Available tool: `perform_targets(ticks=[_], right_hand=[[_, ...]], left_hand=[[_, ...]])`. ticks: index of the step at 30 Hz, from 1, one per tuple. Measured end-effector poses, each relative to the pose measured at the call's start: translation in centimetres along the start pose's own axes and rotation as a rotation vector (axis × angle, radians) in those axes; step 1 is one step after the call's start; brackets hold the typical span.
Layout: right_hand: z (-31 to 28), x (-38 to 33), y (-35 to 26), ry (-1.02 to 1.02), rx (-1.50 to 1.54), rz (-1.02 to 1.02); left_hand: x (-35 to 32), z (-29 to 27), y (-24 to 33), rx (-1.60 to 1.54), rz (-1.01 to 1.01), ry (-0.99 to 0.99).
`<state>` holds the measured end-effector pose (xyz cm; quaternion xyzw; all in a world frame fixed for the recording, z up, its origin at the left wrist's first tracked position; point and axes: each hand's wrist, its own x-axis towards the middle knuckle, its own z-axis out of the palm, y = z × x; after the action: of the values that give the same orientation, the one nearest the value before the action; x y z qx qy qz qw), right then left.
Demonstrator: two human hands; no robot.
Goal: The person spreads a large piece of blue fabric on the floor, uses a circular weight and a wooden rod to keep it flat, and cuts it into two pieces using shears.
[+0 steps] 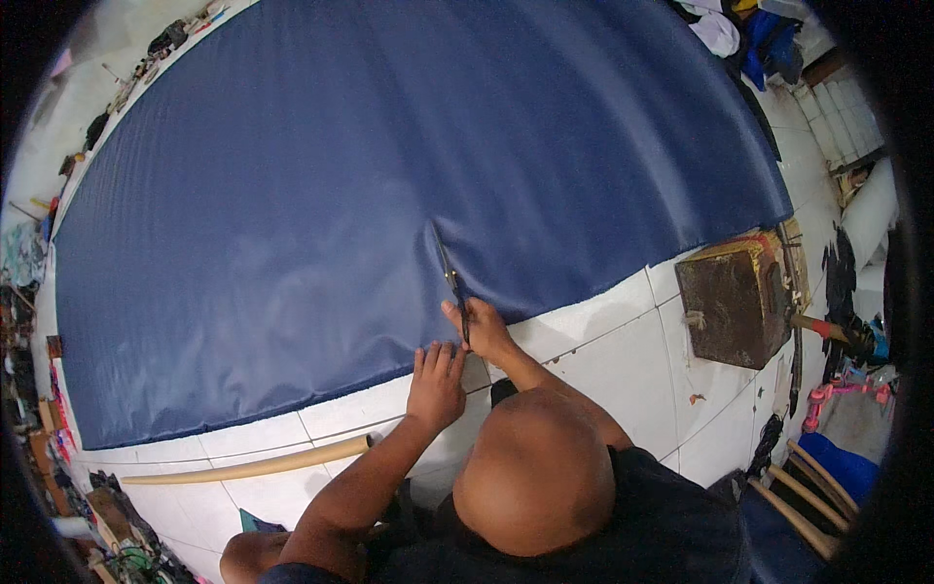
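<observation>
A large sheet of dark blue fabric lies spread flat on a white tiled floor. My right hand grips black scissors, whose blades point away from me into a cut running up from the fabric's near edge. My left hand rests flat, fingers together, on the fabric edge and the tile just left of the cut. My bent knee fills the lower middle of the view and hides part of my right forearm.
A long pale wooden stick lies on the tiles to my left. A worn brown box stands at the fabric's right corner, with tools and a pink object beyond it. Clutter lines the left edge; clothes are piled at the top right.
</observation>
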<state>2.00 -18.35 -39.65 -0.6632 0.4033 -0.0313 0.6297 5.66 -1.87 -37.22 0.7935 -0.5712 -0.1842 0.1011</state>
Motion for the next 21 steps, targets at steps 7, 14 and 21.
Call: perform_targets(ticks=[7, 14, 21], right_hand=[[-0.8, 1.5, -1.4, -0.096, 0.017, 0.042], [-1.1, 10.5, -6.4, -0.08, 0.031, 0.046], [-0.9, 13.0, -7.2, -0.043, 0.043, 0.026]], left_hand=[[0.4, -0.3, 0.7, 0.077, -0.067, -0.106], [0.9, -0.7, 0.9, 0.005, -0.044, -0.093], [0.7, -0.7, 0.6, -0.026, -0.079, -0.115]])
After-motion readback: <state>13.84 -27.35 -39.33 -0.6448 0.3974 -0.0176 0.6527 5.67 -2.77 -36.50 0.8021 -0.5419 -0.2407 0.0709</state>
